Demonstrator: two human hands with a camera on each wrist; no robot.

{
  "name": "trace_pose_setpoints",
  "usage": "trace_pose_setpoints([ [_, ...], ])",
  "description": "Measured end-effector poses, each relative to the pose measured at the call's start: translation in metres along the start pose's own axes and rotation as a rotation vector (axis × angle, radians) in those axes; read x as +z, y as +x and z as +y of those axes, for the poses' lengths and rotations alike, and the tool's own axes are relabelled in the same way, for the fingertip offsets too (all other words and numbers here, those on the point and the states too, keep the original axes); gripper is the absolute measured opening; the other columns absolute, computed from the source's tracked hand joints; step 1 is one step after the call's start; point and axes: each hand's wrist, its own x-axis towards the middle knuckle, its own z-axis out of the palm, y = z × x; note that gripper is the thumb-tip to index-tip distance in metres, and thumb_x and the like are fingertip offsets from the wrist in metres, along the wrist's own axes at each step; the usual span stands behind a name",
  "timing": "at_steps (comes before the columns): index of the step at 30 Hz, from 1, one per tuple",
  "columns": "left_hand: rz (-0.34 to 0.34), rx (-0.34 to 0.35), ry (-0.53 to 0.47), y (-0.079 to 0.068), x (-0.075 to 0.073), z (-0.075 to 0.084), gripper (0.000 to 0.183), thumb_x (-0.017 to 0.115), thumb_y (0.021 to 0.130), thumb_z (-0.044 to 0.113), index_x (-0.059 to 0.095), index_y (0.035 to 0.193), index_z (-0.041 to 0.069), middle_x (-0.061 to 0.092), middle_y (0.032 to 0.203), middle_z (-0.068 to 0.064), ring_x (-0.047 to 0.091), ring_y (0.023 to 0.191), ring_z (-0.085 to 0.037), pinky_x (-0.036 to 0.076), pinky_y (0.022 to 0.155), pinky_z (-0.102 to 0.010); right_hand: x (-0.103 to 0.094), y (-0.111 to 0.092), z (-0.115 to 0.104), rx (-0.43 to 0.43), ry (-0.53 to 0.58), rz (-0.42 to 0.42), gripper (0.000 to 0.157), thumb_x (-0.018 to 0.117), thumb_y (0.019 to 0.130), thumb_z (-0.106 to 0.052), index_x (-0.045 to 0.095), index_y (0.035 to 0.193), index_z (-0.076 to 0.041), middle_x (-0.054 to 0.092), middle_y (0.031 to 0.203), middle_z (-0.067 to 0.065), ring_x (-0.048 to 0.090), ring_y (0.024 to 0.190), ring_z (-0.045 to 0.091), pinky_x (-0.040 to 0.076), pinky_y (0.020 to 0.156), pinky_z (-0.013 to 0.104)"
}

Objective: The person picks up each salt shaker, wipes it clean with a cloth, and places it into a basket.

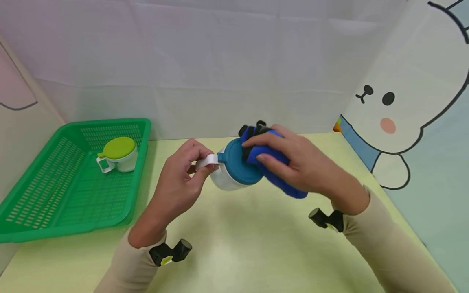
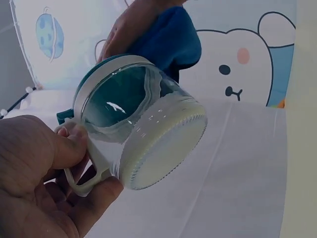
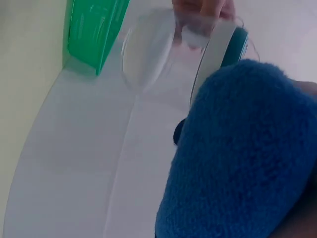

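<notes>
My left hand (image 1: pixel 183 179) pinches the white handle (image 1: pixel 208 161) of a clear seasoning jar (image 1: pixel 228 181) with a blue lid (image 1: pixel 238 162). The jar is tilted above the table, and its pale base (image 2: pixel 166 153) shows in the left wrist view. With my right hand (image 1: pixel 300 162) I grip a bunched blue cloth (image 1: pixel 278 179) with black parts, pressed against the right side of the lid. In the right wrist view the fluffy cloth (image 3: pixel 242 153) covers most of the lid and hides the right fingers.
To the left, a green plastic basket (image 1: pixel 137 195) stands on the pale yellow table (image 1: pixel 234 252). Inside it sits a similar jar with a lime-green lid (image 1: pixel 119 147). A white sheet (image 1: pixel 220 73) hangs behind the table, and a cartoon-bear panel (image 1: pixel 414 101) borders the right side.
</notes>
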Motion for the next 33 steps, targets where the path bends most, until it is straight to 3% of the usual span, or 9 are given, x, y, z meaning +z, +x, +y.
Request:
trace_pose_setpoints([
  [3,-0.011,0.019,0.016,0.001,0.003,0.0,0.012,0.075,0.092,-0.002,0.067,0.099,0.005,0.057,0.096,0.0,0.054,0.087,-0.015,0.052,0.067,-0.03,0.001,0.001,-0.001,0.002,-0.03,0.017,0.035,0.064,0.103,-0.022,0.062,0.138,-0.025,0.056,0.114,0.005,0.06,0.094,0.019,0.056,0.076,0.038],
  [7,0.005,0.04,0.045,0.002,0.004,-0.002,0.012,0.075,0.092,-0.001,0.067,0.097,0.006,0.056,0.094,0.001,0.053,0.084,-0.013,0.052,0.067,-0.031,0.006,-0.004,-0.009,-0.06,0.022,-0.038,0.034,0.063,0.104,-0.024,0.061,0.138,-0.027,0.056,0.114,0.004,0.062,0.093,0.016,0.057,0.076,0.035],
  [12,-0.012,0.033,0.031,-0.002,0.005,-0.006,0.015,0.076,0.091,-0.004,0.067,0.098,0.005,0.056,0.095,0.0,0.057,0.088,-0.014,0.059,0.072,-0.033,0.006,0.0,0.004,0.036,-0.046,-0.006,0.032,0.064,0.104,-0.023,0.063,0.136,-0.025,0.057,0.112,0.004,0.061,0.092,0.019,0.057,0.076,0.038],
  [17,0.047,0.044,0.027,-0.002,0.007,-0.009,0.013,0.076,0.091,-0.003,0.067,0.096,0.005,0.056,0.094,0.0,0.054,0.085,-0.013,0.053,0.066,-0.028,0.011,-0.002,-0.011,-0.061,-0.023,-0.038,0.033,0.063,0.104,-0.028,0.062,0.137,-0.028,0.056,0.114,0.004,0.062,0.091,0.017,0.058,0.073,0.033],
  [19,0.066,0.04,0.016,-0.002,0.004,-0.009,0.014,0.075,0.09,-0.005,0.067,0.095,0.005,0.056,0.093,0.0,0.054,0.086,-0.013,0.054,0.068,-0.028,0.008,-0.006,-0.011,-0.059,-0.003,-0.067,0.033,0.063,0.104,-0.025,0.062,0.137,-0.028,0.056,0.115,0.003,0.061,0.093,0.015,0.057,0.074,0.033],
  [24,0.03,0.046,-0.012,-0.002,0.005,-0.004,0.014,0.074,0.091,-0.006,0.067,0.097,0.004,0.055,0.095,-0.001,0.055,0.088,-0.014,0.059,0.075,-0.032,-0.001,-0.003,-0.003,-0.007,-0.106,0.02,0.034,0.067,0.101,-0.017,0.065,0.134,-0.024,0.055,0.109,0.004,0.059,0.085,0.017,0.054,0.071,0.036],
  [29,0.051,0.046,-0.016,0.0,0.005,-0.003,0.012,0.074,0.092,-0.004,0.067,0.096,0.005,0.055,0.094,0.0,0.054,0.086,-0.013,0.056,0.069,-0.03,0.003,-0.004,-0.013,-0.082,-0.034,-0.028,0.032,0.063,0.104,-0.028,0.062,0.136,-0.028,0.055,0.113,0.004,0.062,0.089,0.016,0.057,0.07,0.034],
  [33,0.08,0.023,-0.031,0.0,0.001,-0.006,0.011,0.073,0.092,-0.005,0.066,0.095,0.003,0.054,0.093,-0.002,0.053,0.086,-0.015,0.052,0.067,-0.028,0.002,-0.007,-0.005,-0.033,-0.032,-0.014,0.031,0.063,0.104,-0.023,0.063,0.135,-0.027,0.054,0.109,0.001,0.057,0.088,0.014,0.053,0.071,0.034],
])
